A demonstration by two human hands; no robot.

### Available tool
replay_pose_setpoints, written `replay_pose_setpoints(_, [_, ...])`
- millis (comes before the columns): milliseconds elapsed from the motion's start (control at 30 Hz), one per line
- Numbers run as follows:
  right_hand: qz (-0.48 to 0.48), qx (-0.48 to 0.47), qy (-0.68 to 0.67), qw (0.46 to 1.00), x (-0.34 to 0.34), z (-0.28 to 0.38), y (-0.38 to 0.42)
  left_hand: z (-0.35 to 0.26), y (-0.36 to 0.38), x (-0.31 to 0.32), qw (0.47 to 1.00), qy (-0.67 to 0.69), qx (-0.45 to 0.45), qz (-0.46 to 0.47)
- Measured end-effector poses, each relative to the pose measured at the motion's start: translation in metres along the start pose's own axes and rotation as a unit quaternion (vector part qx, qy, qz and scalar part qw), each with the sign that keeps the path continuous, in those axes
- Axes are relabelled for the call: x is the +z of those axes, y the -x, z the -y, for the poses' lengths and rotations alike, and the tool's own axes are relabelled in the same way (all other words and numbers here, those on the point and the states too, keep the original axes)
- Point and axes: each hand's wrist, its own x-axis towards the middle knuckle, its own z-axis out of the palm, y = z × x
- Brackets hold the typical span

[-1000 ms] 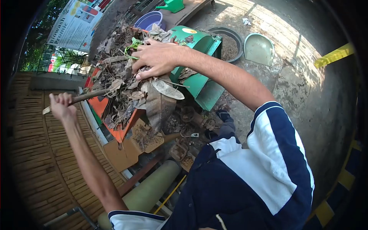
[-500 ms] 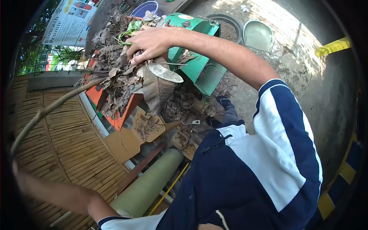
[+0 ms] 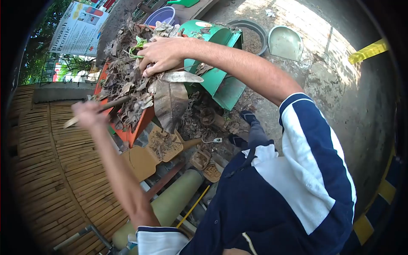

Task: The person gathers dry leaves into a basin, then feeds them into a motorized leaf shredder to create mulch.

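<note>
A heap of dry leaves [image 3: 129, 80] fills an orange hopper [image 3: 135, 132] joined to a green metal housing [image 3: 229, 91]. My right hand [image 3: 163, 55] presses down on top of the heap, fingers curled over the leaves. A few green leaves [image 3: 139, 43] poke out by its fingertips, and a large brown leaf [image 3: 170, 102] hangs below it. At the left of the hopper, my left hand [image 3: 90, 114], blurred by motion, is closed around a stick [image 3: 115, 103] whose far end disappears among the leaves.
A bamboo-slat surface [image 3: 63, 157] lies to the left. Below the hopper are a tan scoop-like piece [image 3: 142, 161] and a green roll [image 3: 182, 191]. Beyond stand a purple basin [image 3: 161, 17], a black tub [image 3: 263, 36] and a dustpan [image 3: 285, 42]. A printed banner [image 3: 78, 29] hangs at upper left.
My left hand has moved forward and up toward the hopper, and less of the stick shows outside the leaves. My right hand has stayed on the heap, shifting slightly.
</note>
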Motion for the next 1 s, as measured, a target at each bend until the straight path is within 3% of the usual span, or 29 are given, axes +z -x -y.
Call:
replay_pose_setpoints(33, [-0.017,-0.012,-0.002,1.000,0.005,0.009,0.002,0.058,0.022,0.035,0.999,0.011,-0.025,-0.025])
replay_pose_setpoints(67, [-0.024,-0.019,0.024,0.999,-0.004,-0.001,0.008,0.077,0.027,0.065,0.998,0.040,-0.045,-0.028])
replay_pose_setpoints(133, [-0.015,-0.004,0.031,0.999,-0.003,-0.003,0.004,-0.039,-0.002,0.039,0.993,0.028,0.024,0.114])
replay_pose_setpoints(167, [-0.011,-0.003,0.021,1.000,-0.002,-0.002,0.001,-0.118,-0.031,0.002,0.992,0.022,0.003,0.122])
replay_pose_setpoints(200, [-0.007,0.005,0.010,1.000,-0.001,-0.002,-0.001,-0.209,-0.063,-0.047,0.970,0.031,0.030,0.239])
replay_pose_setpoints(267, [-0.022,0.013,0.020,0.999,0.002,-0.006,0.000,-0.311,-0.071,-0.122,0.960,-0.056,0.102,0.256])
replay_pose_setpoints(333, [-0.037,-0.017,0.041,0.998,0.001,-0.002,0.005,-0.271,-0.052,-0.116,0.974,-0.073,0.105,0.189])
replay_pose_setpoints(433, [-0.020,-0.003,0.043,0.999,-0.008,-0.008,0.005,-0.033,0.041,0.004,0.999,-0.007,0.032,0.004])
replay_pose_setpoints(467, [-0.021,0.003,0.029,0.999,-0.001,0.000,0.003,0.013,0.062,0.041,1.000,0.000,0.015,-0.003])
replay_pose_setpoints(500, [-0.024,-0.010,0.068,0.997,-0.002,0.001,0.005,0.017,0.070,0.067,1.000,0.015,0.017,0.018])
replay_pose_setpoints(600, [-0.046,-0.013,0.035,0.998,0.000,0.000,0.002,-0.097,0.064,0.055,0.995,-0.008,0.085,0.060])
replay_pose_setpoints(633, [-0.063,-0.024,0.045,0.997,0.002,-0.002,0.000,-0.148,0.061,0.047,0.995,-0.030,0.089,0.027])
replay_pose_setpoints(733, [-0.120,-0.003,-0.033,0.992,0.000,0.002,0.000,-0.288,0.005,-0.034,0.983,-0.012,0.121,0.140])
replay_pose_setpoints(833, [-0.148,0.011,-0.037,0.988,-0.016,0.006,0.014,-0.383,0.089,0.003,0.974,-0.050,0.211,-0.059])
replay_pose_setpoints(867, [-0.143,0.026,-0.035,0.989,-0.023,0.012,0.025,-0.433,0.079,-0.034,0.971,-0.061,0.228,-0.038])
replay_pose_setpoints(900, [-0.141,0.009,-0.035,0.989,-0.033,0.018,0.036,-0.448,0.106,-0.037,0.968,-0.067,0.241,-0.037])
replay_pose_setpoints(933, [-0.138,0.051,-0.060,0.987,-0.045,0.022,0.046,-0.462,0.134,-0.040,0.964,-0.073,0.253,-0.036])
replay_pose_setpoints(967, [-0.136,0.093,-0.082,0.983,-0.059,0.025,0.057,-0.453,0.196,-0.001,0.930,-0.118,0.322,-0.130])
replay_pose_setpoints(1000, [-0.133,0.075,-0.076,0.985,-0.078,0.027,0.073,-0.449,0.241,0.026,0.881,-0.160,0.385,-0.224])
